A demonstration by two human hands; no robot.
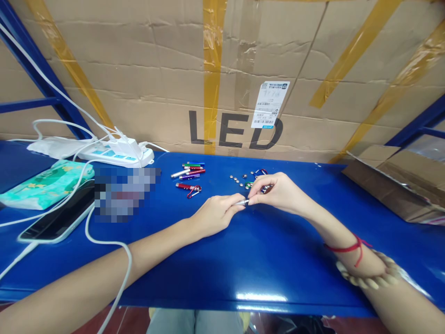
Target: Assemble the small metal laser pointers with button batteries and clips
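My left hand [216, 214] is closed round a slim silver flashlight tube [239, 202], whose end points to the right. The thumb and fingertips of my right hand [274, 191] pinch together at the tube's dark end; what lies between them is too small to make out. Behind my right fingers are several small round button cells [236, 180] and parts with clips, partly hidden. Left of these, a red pen-like flashlight [184, 186] with a carabiner clip [193, 191] lies near a pile of several coloured tubes [190, 176].
Both hands are above a blue table [215, 273]. At left are a phone [59, 215], a green tissue pack [45, 185], a power strip [114, 155] and white cables. A large carton [156, 83] stands behind; an open cardboard box [392, 185] is at right.
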